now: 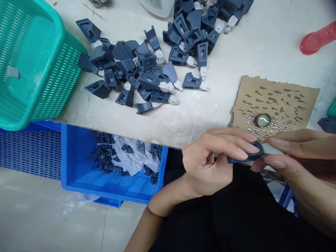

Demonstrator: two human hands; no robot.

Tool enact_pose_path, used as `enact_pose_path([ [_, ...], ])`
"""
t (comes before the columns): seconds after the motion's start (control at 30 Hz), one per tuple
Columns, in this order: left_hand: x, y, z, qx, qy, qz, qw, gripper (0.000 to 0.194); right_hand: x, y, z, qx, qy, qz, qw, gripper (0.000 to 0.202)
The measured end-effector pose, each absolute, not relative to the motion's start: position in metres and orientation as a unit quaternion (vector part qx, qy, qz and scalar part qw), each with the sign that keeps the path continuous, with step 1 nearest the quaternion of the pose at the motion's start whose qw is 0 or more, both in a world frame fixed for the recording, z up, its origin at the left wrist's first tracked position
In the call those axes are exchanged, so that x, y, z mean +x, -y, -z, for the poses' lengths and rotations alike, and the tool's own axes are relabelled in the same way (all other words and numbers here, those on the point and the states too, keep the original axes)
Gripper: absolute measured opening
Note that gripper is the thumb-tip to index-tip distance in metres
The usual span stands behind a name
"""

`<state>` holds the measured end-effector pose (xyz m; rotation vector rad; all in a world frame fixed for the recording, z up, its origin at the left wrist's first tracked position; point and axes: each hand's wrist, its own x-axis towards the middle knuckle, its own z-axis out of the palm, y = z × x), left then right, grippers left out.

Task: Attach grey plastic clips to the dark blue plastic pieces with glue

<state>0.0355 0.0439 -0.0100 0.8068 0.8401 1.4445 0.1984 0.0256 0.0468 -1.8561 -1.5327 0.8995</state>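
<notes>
My left hand (210, 159) is closed around a dark grey plastic part (256, 154), near the table's front edge. On the other side, my right hand (296, 157) pinches a light grey plastic piece (271, 149) that meets the dark part's end. Fingers cover much of both pieces, so I cannot tell how deeply they are joined. Just beyond the hands lies a cardboard sheet (296, 92) dotted with shiny wet blobs. A bottle cap (263, 120) with pale contents rests on it.
Many dark parts with light grey ends (149, 80) are heaped on the table (223, 91). A green basket (56, 70) stands at left, a blue bin (105, 190) of dark parts sits below the edge. A red object (316, 40) lies at far right.
</notes>
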Motion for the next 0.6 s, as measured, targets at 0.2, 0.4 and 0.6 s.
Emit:
enact_pose_path([
  [0.2, 0.033, -0.050, 0.012, 0.298, -0.327, -0.609, 0.659, 0.018, 0.184, -0.022, -0.044, -0.675, 0.570, -0.315, 0.347, 0.016],
  [0.4, 0.023, -0.062, 0.020, 0.424, -0.328, -0.539, 0.649, 0.016, 0.182, -0.025, -0.038, -0.626, 0.539, -0.384, 0.412, 0.012],
  [0.6, 0.027, -0.068, 0.024, 0.449, -0.295, -0.551, 0.638, 0.014, 0.176, -0.026, -0.035, -0.654, 0.486, -0.392, 0.427, 0.017],
])
